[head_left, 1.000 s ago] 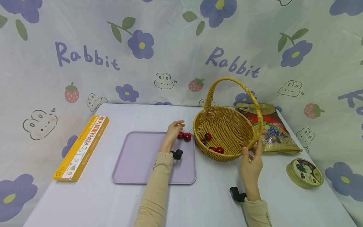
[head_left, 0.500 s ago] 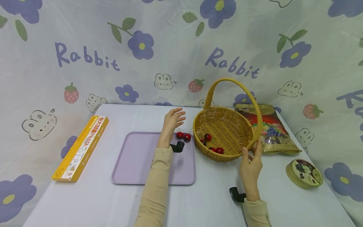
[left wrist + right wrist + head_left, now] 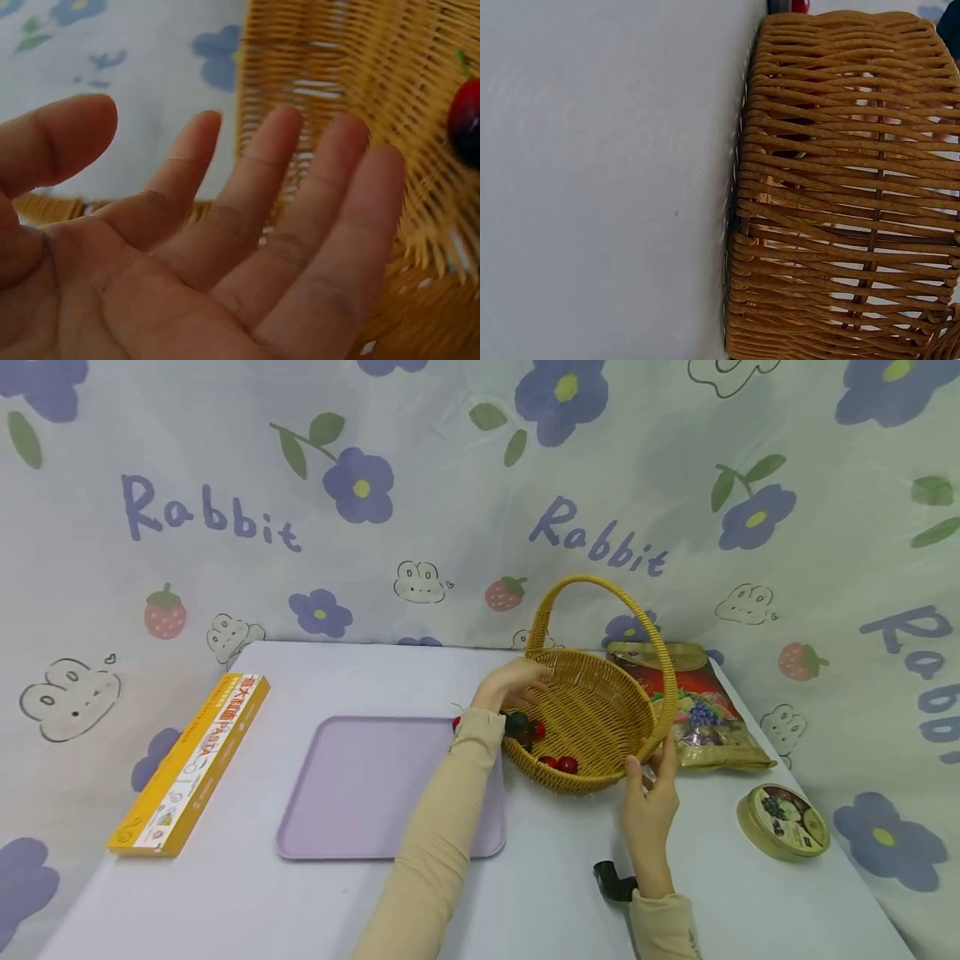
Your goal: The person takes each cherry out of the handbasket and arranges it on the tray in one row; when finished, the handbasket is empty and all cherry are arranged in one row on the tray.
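Observation:
My left hand (image 3: 517, 683) is over the left rim of the yellow wicker basket (image 3: 592, 702). Its fingers (image 3: 262, 176) are spread and relaxed in the left wrist view, with nothing in the palm. My right hand (image 3: 649, 806) grips the basket's near right rim at the foot of the arched handle, thumb on the near side. Several dark red cherries (image 3: 566, 764) lie inside along the near left wall; one cherry (image 3: 466, 124) shows at the left wrist view's right edge. Another cherry (image 3: 457, 723) peeks out behind my left sleeve on the lilac tray (image 3: 360, 785).
At the left lies a long yellow pasta box (image 3: 191, 764). Behind the basket to the right is a gold and red food pouch (image 3: 701, 714), with a round gold tin (image 3: 783, 822) nearer the right edge. A patterned curtain (image 3: 450, 485) rises behind the table.
My left hand has moved from above the tray's back right corner rightward to over the basket's rim. The right hand keeps its grip. The head view has shifted slightly.

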Action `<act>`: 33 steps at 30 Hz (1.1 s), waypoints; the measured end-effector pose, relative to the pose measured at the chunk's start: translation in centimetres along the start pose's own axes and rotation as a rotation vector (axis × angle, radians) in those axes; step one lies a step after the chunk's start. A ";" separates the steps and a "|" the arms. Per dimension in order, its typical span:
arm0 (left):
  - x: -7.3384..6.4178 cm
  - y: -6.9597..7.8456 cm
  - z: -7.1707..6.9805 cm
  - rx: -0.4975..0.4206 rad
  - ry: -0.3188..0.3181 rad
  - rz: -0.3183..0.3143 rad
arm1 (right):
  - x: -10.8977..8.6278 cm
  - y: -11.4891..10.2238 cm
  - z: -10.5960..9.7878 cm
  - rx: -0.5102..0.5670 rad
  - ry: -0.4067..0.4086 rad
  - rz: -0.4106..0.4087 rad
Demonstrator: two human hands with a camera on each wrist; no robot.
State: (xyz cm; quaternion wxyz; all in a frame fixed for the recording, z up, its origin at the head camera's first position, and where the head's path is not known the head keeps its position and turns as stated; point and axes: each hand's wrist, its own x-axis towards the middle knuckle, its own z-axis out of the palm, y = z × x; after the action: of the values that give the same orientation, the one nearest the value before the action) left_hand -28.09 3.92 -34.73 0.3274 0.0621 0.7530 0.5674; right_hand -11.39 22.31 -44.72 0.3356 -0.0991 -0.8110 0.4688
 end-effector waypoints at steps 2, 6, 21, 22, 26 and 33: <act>0.6 -0.3 0.7 0.060 -0.024 -0.045 | -0.3 -0.1 0.1 0.008 -0.009 0.010; 2.5 -1.3 1.7 0.227 -0.004 -0.059 | -0.9 -0.1 0.4 0.011 -0.019 0.026; 3.4 -2.8 4.0 0.729 0.092 -0.187 | -0.6 0.0 0.7 0.032 -0.005 -0.016; 3.6 -2.9 4.1 0.752 0.086 -0.190 | -0.6 0.0 0.7 0.032 -0.007 -0.016; 3.6 -2.8 4.2 0.757 0.092 -0.189 | -0.5 -0.1 0.6 0.028 -0.012 -0.013; 2.9 -1.5 3.5 0.314 0.069 -0.053 | 0.1 0.0 0.0 0.016 0.003 -0.014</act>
State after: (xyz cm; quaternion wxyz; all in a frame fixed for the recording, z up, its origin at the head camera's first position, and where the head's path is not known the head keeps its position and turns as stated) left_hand -27.93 7.64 -37.75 0.3024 0.0730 0.8447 0.4356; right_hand -11.50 22.34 -44.69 0.3409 -0.0913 -0.8073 0.4730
